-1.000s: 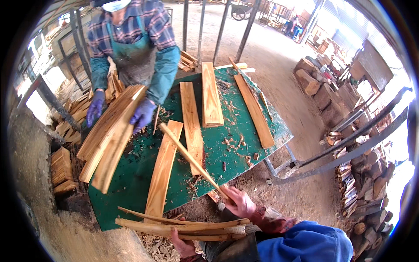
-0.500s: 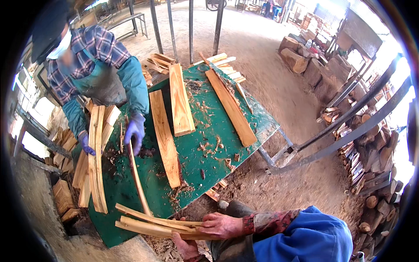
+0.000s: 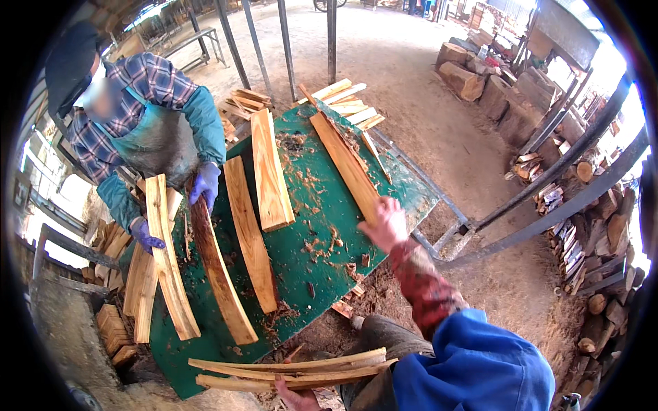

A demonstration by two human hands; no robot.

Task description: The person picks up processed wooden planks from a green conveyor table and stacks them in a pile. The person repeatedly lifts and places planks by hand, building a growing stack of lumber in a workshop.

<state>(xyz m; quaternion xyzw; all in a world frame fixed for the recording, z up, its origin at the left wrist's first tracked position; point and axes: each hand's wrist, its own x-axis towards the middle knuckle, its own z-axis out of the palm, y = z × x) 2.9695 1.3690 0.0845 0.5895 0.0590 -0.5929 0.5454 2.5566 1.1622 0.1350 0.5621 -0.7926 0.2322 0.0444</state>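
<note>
At the lower edge, my left hand [image 3: 296, 397] is closed under several curved wooden staves [image 3: 295, 373], held crosswise in front of me. My right hand [image 3: 388, 225] reaches over the table's right side, its fingers around the near end of a long wooden plank [image 3: 343, 159]. That plank lies on the green tabletop [image 3: 312, 226] with a dark, rough edge along it. Two more planks lie to its left: a wide one [image 3: 269, 171] and a narrower curved one [image 3: 250, 236].
Across the table, a co-worker in purple gloves [image 3: 204, 183] holds a bark-edged stave [image 3: 219, 274] and another pale stave [image 3: 168, 260]. Shavings litter the tabletop. A metal bar frame [image 3: 528, 198] rises at the right; stacked logs [image 3: 603, 253] stand beyond it.
My right hand has left the staves and moved up and right to the plank's end. My left hand keeps the staves. The co-worker has lifted and turned the bark-edged stave.
</note>
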